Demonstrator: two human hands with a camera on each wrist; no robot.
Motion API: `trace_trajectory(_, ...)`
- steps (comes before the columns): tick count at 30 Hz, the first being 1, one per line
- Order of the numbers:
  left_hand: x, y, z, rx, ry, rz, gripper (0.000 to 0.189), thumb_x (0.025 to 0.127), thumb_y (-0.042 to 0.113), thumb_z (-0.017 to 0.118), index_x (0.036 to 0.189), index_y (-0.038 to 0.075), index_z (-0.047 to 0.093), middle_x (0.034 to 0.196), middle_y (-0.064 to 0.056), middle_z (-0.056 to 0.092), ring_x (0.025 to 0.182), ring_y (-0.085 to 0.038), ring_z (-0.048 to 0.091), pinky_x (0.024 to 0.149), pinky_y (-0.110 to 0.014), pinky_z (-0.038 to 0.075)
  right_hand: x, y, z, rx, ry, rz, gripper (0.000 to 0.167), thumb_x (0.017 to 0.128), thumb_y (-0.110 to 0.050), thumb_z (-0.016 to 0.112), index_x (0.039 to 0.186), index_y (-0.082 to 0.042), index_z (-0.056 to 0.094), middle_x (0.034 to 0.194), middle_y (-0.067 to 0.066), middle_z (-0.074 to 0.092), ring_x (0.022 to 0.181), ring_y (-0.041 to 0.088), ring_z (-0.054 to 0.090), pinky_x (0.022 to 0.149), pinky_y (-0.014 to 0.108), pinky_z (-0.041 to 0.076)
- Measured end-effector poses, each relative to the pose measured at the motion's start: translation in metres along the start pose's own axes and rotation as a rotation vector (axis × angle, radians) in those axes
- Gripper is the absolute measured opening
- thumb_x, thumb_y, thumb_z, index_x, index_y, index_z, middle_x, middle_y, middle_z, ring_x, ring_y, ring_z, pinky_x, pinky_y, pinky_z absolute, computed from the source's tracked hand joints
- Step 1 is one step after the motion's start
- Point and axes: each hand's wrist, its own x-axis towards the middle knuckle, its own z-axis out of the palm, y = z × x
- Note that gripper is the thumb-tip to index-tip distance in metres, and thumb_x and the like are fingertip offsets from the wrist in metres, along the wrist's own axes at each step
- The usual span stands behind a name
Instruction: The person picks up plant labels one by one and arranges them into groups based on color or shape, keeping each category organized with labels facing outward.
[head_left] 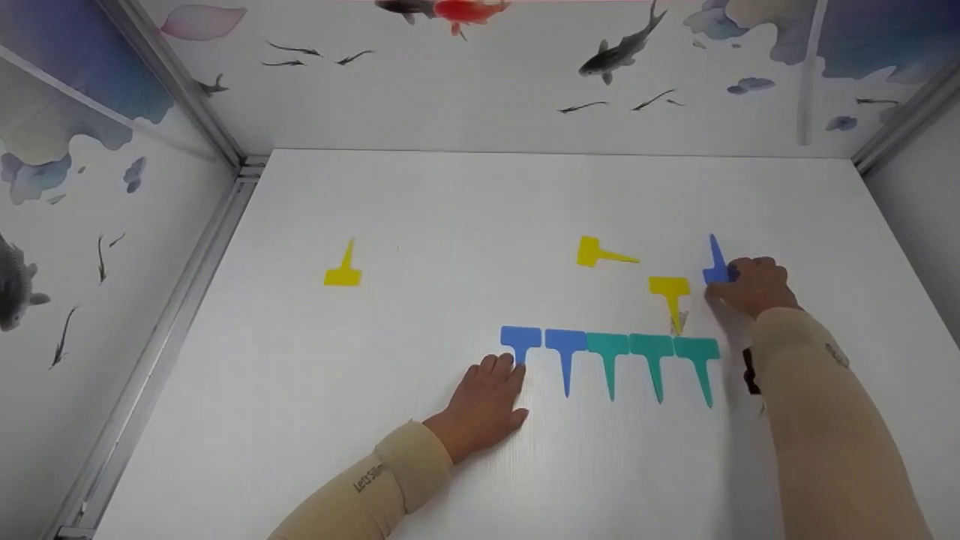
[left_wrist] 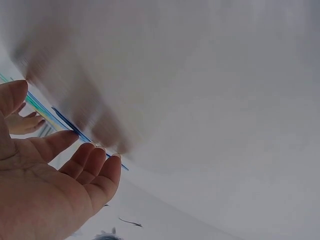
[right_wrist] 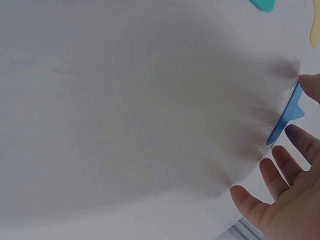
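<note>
My left hand [head_left: 484,401] rests on the white table, its fingertips touching the stem of a blue T-shaped plant label [head_left: 520,337] at the row's left end. In the left wrist view its loosely bent fingers lie along that label's thin edge. My right hand [head_left: 757,285] is at another blue plant label [head_left: 716,262], whose stem points away from me. Thumb and index finger stand at opposite ends of its head in the right wrist view, pinching it, while the other fingers spread on the table. A second blue label [head_left: 565,340] and three green labels [head_left: 651,346] continue the row.
Three yellow plant labels lie farther back: one at the left [head_left: 343,277], one lying sideways [head_left: 589,252], and one [head_left: 668,286] just behind the row. White panels printed with fish [head_left: 619,54] enclose the table, with metal frame posts [head_left: 187,90] at the corners.
</note>
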Motion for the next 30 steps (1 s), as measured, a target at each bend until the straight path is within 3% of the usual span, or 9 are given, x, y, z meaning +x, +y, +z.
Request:
trace_trajectory(11, 0.001, -0.001, 0.001, 0.007, 0.015, 0.012, 0.059, 0.094, 0.041, 0.057, 0.139, 0.005, 0.047, 0.136, -0.012, 0.047, 0.122, -0.026, 0.044, 0.100, -0.038, 0.042, -0.011, 0.001, -0.003, 0.006, -0.003, -0.040, 0.063, 0.092, -0.036, 0.059, 0.132, 0.010, 0.043, 0.128, 0.034, 0.039, 0.115, 0.051, 0.039, 0.099, 0.066, 0.035)
trace_trajectory(16, 0.001, -0.002, 0.001, 0.014, 0.028, 0.017, 0.059, 0.094, 0.042, 0.058, 0.138, 0.005, 0.048, 0.132, -0.011, 0.048, 0.118, -0.025, 0.045, 0.098, -0.037, 0.043, -0.016, 0.001, -0.002, 0.003, -0.002, -0.046, 0.059, 0.093, -0.034, 0.058, 0.131, 0.010, 0.046, 0.125, 0.034, 0.045, 0.110, 0.050, 0.045, 0.098, 0.065, 0.037)
trace_trajectory(24, 0.002, -0.001, 0.001, -0.009, -0.020, 0.009, 0.062, 0.094, 0.044, 0.057, 0.141, 0.005, 0.045, 0.136, -0.012, 0.046, 0.122, -0.026, 0.043, 0.102, -0.039, 0.041, -0.029, -0.003, 0.002, -0.022, 0.000, -0.022, 0.060, 0.092, -0.039, 0.059, 0.126, 0.010, 0.050, 0.121, 0.033, 0.051, 0.103, 0.047, 0.050, 0.093, 0.063, 0.042)
trace_trajectory(27, 0.002, -0.001, 0.001, -0.005, -0.017, 0.007, 0.061, 0.094, 0.044, 0.057, 0.141, 0.005, 0.045, 0.136, -0.012, 0.046, 0.122, -0.026, 0.043, 0.102, -0.039, 0.041, -0.031, -0.004, 0.004, -0.022, 0.027, -0.020, 0.060, 0.092, -0.042, 0.058, 0.124, 0.008, 0.053, 0.119, 0.031, 0.054, 0.101, 0.045, 0.051, 0.091, 0.062, 0.043)
trace_trajectory(30, 0.001, -0.002, 0.001, -0.018, -0.019, 0.002, 0.061, 0.094, 0.044, 0.056, 0.141, 0.006, 0.045, 0.136, -0.011, 0.046, 0.122, -0.026, 0.043, 0.103, -0.039, 0.041, -0.030, -0.002, 0.004, -0.013, 0.085, -0.053, 0.054, 0.095, -0.035, 0.054, 0.125, 0.008, 0.052, 0.120, 0.031, 0.053, 0.104, 0.046, 0.050, 0.094, 0.063, 0.041)
